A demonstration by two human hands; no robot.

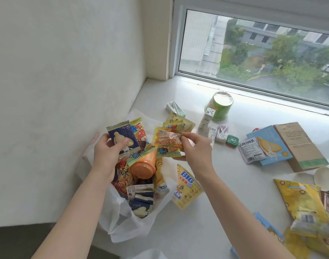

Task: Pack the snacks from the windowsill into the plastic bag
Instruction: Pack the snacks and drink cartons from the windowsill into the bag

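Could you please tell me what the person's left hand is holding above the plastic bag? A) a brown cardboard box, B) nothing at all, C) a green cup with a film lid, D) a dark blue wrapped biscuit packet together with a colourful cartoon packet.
D: the left hand grips a dark blue biscuit packet and a colourful cartoon packet over the plastic bag, while the green cup and cardboard box sit untouched on the windowsill.

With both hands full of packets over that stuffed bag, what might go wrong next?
The left hand fans two packets and the right hand pinches a clear yellow packet by its edge; one might slip. The plastic bag hangs past the windowsill edge and looks full, with an orange cup on top, so it may sag or spill.
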